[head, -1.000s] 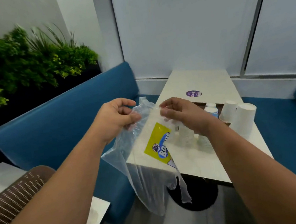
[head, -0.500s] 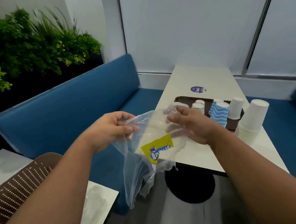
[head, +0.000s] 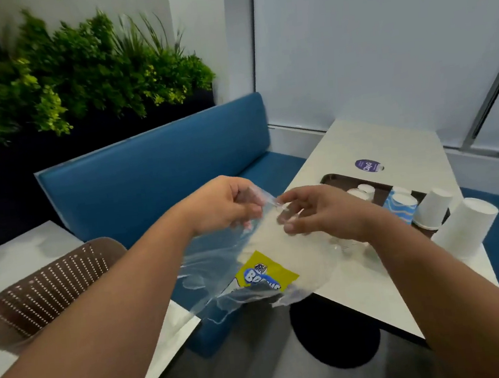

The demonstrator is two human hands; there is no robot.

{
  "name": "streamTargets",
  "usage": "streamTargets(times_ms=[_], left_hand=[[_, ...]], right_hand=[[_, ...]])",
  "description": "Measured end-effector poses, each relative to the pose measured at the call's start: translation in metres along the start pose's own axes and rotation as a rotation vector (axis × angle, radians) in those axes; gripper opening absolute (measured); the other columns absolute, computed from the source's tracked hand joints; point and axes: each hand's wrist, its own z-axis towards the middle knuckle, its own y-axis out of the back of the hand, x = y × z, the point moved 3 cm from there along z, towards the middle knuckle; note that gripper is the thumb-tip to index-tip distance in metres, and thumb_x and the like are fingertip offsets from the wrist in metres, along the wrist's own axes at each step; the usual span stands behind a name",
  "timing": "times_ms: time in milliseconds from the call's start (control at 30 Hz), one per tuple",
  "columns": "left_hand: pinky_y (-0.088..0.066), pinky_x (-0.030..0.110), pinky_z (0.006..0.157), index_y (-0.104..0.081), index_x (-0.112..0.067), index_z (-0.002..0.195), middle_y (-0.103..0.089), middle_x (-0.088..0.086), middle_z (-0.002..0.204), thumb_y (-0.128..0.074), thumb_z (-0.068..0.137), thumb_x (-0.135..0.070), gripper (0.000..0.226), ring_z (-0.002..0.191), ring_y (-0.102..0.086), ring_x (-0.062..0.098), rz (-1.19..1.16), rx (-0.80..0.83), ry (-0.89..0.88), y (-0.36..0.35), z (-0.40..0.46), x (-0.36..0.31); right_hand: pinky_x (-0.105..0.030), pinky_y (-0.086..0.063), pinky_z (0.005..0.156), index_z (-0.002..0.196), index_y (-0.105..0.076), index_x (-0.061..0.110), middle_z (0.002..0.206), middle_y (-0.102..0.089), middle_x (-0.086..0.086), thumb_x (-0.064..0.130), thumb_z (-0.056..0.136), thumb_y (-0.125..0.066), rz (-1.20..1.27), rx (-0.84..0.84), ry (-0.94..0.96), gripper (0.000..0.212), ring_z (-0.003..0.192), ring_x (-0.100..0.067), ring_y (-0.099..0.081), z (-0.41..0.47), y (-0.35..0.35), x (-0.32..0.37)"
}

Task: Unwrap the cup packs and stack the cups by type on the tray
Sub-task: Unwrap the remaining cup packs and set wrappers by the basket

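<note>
Between both hands (head: pixel 275 213), wrapper (head: pixel 250 268) hangs.

Blues, whites and browns around a clear wrapper

The wrapper (head: pixel 250 268) is clear plastic with a yellow label (head: pixel 266 271) carrying blue and white lettering. The worktop (head: pixel 370 145) is off-white with a purple round sticker (head: pixel 368 166). The tray (head: pixel 380 190) is dark brown. One cup (head: pixel 402 208) has a blue-and-white wavy pattern; the cup stack (head: pixel 464 227) beside it is plain white. The bench seat (head: pixel 155 180) is deep blue. The basket (head: pixel 46 290) is brown, dotted with rows of small pale holes. The plants (head: pixel 75 71) are dark green with yellow-green tips, and the wall panels (head: pixel 364 38) are pale grey.
</note>
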Motion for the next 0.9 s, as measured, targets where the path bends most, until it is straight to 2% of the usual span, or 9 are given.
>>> streamTargets(times_ms=[133,233,300,367,433,533,733,833,900], left_hand=[[-0.056,0.036,0.082,-0.064,-0.017,0.107,-0.074,-0.001,0.095,-0.086,0.068,-0.022,0.046,0.089,-0.071,0.020,0.033,0.086,0.165,0.012,-0.012,0.017],[-0.057,0.040,0.083,-0.067,-0.017,0.097,-0.075,0.001,0.091,-0.081,0.070,-0.009,0.031,0.087,-0.071,0.025,0.180,0.092,0.268,0.025,-0.026,0.048],[-0.057,0.035,0.071,-0.069,-0.016,0.091,-0.073,0.010,0.087,-0.083,0.068,-0.010,0.028,0.075,-0.069,0.026,-0.051,-0.140,0.188,0.031,-0.027,0.058],[-0.055,0.034,0.067,-0.064,-0.014,0.102,-0.071,0.015,0.094,-0.090,0.059,-0.022,0.051,0.075,-0.067,0.023,-0.497,-0.329,0.060,0.038,-0.031,0.069],[-0.055,0.040,0.077,-0.056,-0.018,0.118,-0.069,0.013,0.113,-0.093,0.053,-0.035,0.076,0.093,-0.068,0.026,-0.755,-0.331,0.029,0.033,-0.034,0.083],[-0.050,0.053,0.091,-0.045,-0.021,0.135,-0.061,0.013,0.130,-0.098,0.039,-0.039,0.112,0.112,-0.063,0.034,-0.788,-0.275,0.151,0.001,-0.035,0.099],[-0.054,0.044,0.076,-0.040,-0.012,0.139,-0.065,0.011,0.116,-0.078,0.064,-0.013,0.084,0.094,-0.066,0.026,-0.864,-0.419,0.235,-0.034,-0.013,0.091],[-0.051,0.041,0.082,-0.036,-0.018,0.145,-0.051,0.002,0.134,-0.088,0.059,-0.039,0.103,0.113,-0.054,0.023,-0.790,-0.413,0.398,-0.051,-0.007,0.104],[-0.053,0.045,0.083,-0.046,-0.019,0.136,-0.053,0.004,0.130,-0.084,0.059,-0.055,0.093,0.111,-0.057,0.028,-0.901,-0.357,0.482,-0.064,-0.008,0.111]], right_hand=[[-0.031,-0.058,0.061,0.105,-0.070,0.006,0.088,-0.069,-0.012,0.004,0.090,-0.067,0.073,-0.165,0.058,0.015,0.068,-0.020,-0.069,-0.003,0.013,-0.002],[-0.030,-0.054,0.051,0.099,-0.068,0.001,0.085,-0.066,-0.011,0.000,0.090,-0.066,0.246,-0.304,0.023,0.010,0.059,-0.019,-0.066,-0.012,0.034,-0.022],[-0.029,-0.052,0.048,0.089,-0.067,0.006,0.078,-0.065,-0.008,-0.004,0.091,-0.062,0.346,-0.409,0.000,0.012,0.054,-0.019,-0.062,-0.016,0.044,-0.035],[-0.027,-0.052,0.049,0.085,-0.067,0.011,0.073,-0.066,-0.004,-0.004,0.093,-0.058,0.502,-0.495,-0.022,0.020,0.054,-0.018,-0.061,-0.019,0.051,-0.043],[-0.024,-0.051,0.050,0.086,-0.065,0.015,0.076,-0.068,-0.001,0.001,0.095,-0.056,0.641,-0.539,-0.033,0.019,0.056,-0.015,-0.062,-0.022,0.054,-0.048],[-0.022,-0.049,0.051,0.088,-0.062,0.018,0.073,-0.069,0.007,0.005,0.096,-0.055,0.741,-0.572,-0.040,0.018,0.056,-0.010,-0.063,-0.024,0.052,-0.051],[-0.022,-0.049,0.049,0.092,-0.064,0.019,0.072,-0.066,0.007,0.005,0.094,-0.058,0.768,-0.601,-0.098,0.015,0.053,-0.007,-0.059,-0.026,0.043,-0.056],[-0.018,-0.049,0.051,0.090,-0.065,0.022,0.079,-0.068,0.006,0.005,0.095,-0.058,0.879,-0.602,-0.102,0.020,0.056,-0.006,-0.059,-0.025,0.039,-0.058],[-0.017,-0.050,0.051,0.089,-0.065,0.022,0.079,-0.070,0.007,0.004,0.095,-0.057,0.910,-0.590,-0.098,0.021,0.057,-0.007,-0.061,-0.026,0.038,-0.054]])
